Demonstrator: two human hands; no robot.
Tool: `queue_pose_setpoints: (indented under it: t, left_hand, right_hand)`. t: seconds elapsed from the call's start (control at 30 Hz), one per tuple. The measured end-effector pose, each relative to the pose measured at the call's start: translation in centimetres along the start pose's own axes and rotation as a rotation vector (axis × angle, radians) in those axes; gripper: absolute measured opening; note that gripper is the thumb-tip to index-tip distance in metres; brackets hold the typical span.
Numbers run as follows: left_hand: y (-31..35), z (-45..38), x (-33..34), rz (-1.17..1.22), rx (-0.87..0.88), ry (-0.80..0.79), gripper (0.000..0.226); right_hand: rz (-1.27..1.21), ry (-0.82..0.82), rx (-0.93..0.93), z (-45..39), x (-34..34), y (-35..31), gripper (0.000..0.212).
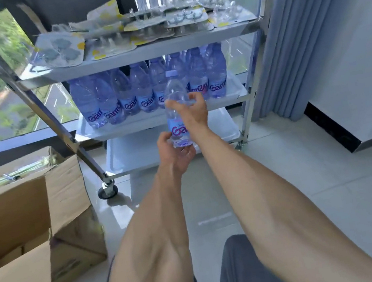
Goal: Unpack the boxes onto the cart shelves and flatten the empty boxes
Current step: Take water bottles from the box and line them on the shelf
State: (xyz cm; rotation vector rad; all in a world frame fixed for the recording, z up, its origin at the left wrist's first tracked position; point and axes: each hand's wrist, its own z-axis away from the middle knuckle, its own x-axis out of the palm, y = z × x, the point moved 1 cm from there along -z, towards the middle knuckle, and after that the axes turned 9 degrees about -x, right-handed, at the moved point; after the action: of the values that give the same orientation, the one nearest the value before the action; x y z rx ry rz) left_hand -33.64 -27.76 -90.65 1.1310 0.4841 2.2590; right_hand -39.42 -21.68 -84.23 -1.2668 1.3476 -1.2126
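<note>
Head view: both hands hold one water bottle [176, 108] upright in front of the cart [11, 78], just short of its middle shelf [152, 119]. The left hand [173, 153] grips the bottle's base from below; the right hand [193, 110] wraps its upper body, fingers curled round it. The bottle's long axis stands vertical, cap up, and the row of shelved bottles [147, 90] lies straight ahead of it and beyond. The right hand is the nearer to that shelf, so I judge it the likelier to carry the bottle in.

Counting the front row on the middle shelf, about seven bottles show, with more caps behind them; the full number cannot be told. The cart has three shelves: the top shelf [132, 56] carries a heap of blister packs [128, 30], too jumbled to count, and the bottom shelf [133, 154] sits below the bottles. Left of the cart, two open cardboard boxes [23, 227] stand on the floor.
</note>
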Motion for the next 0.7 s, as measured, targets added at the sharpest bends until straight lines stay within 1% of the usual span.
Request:
queue_pose_setpoints:
  t: [0.07,0.13,0.27,0.37,0.43,0.53,0.63,0.7]
  left_hand:
    - [-0.2,0.4,0.9,0.062,0.04,-0.033,0.031]
    - [-0.3,0.6,1.3,0.082,0.055,-0.098,0.034]
    - [-1.6,0.9,1.0,0.046,0.066,-0.24,0.044]
    - [-2.8,0.4,0.6,0.036,0.02,-0.302,0.054]
    - [-3.1,-0.1,0.5,0.011,-0.019,-0.308,0.057]
    - [-3.2,-0.6,0.9,-0.034,-0.055,-0.296,0.053]
    - [-3.1,-0.9,2.0,-0.005,-0.061,-0.3,0.051]
    - [-2.7,-1.3,3.1,0.04,-0.018,-0.299,0.044]
  right_hand:
    - [0.083,-0.073,-0.061,-0.1,-0.4,-1.0,0.059]
    - [0.074,-0.117,-0.112,-0.4,-0.9,-1.8,0.061]
    - [0.036,-0.208,-0.237,-1.4,-2.8,-3.0,0.048]
    - [0.069,-0.275,-0.277,-1.8,-3.7,-3.2,0.045]
    - [0.077,-0.272,-0.295,-2.1,-4.1,-3.0,0.047]
    - [0.108,-0.256,-0.312,-2.5,-4.3,-3.2,0.052]
    - [0.139,-0.204,-0.299,-3.5,-4.6,-3.7,0.045]
    - [0.154,-0.199,-0.312,-4.0,-4.9,-3.9,0.038]
